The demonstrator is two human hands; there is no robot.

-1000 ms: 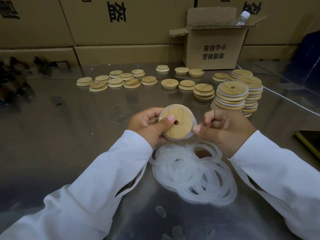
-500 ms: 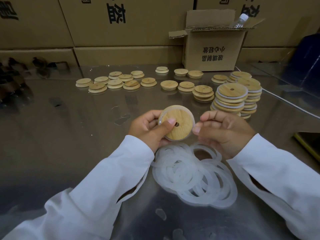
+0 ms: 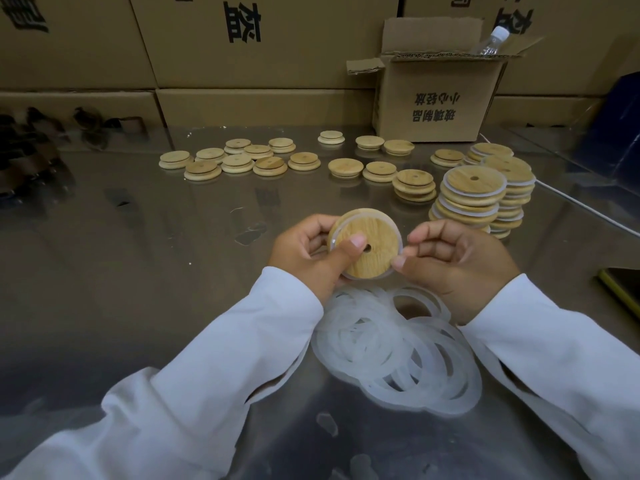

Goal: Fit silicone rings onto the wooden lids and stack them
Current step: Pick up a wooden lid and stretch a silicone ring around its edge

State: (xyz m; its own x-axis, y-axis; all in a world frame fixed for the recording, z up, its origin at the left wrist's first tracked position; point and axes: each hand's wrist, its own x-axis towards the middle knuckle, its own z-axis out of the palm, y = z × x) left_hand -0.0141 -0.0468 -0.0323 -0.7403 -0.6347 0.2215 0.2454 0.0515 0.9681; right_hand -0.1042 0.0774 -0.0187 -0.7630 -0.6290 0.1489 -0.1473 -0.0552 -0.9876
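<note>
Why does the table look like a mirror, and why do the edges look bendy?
Head view: the shiny metal table reflects the cardboard boxes as dim glare; the wide-angle lens curves lines near the frame edges; the corners darken; the wooden lid held in the left hand is sharp, while the silicone rings look hazy.

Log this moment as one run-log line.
step: seating ring | left hand: holds wooden lid | right hand: pinches silicone ring at lid edge | finished stack: right
</note>
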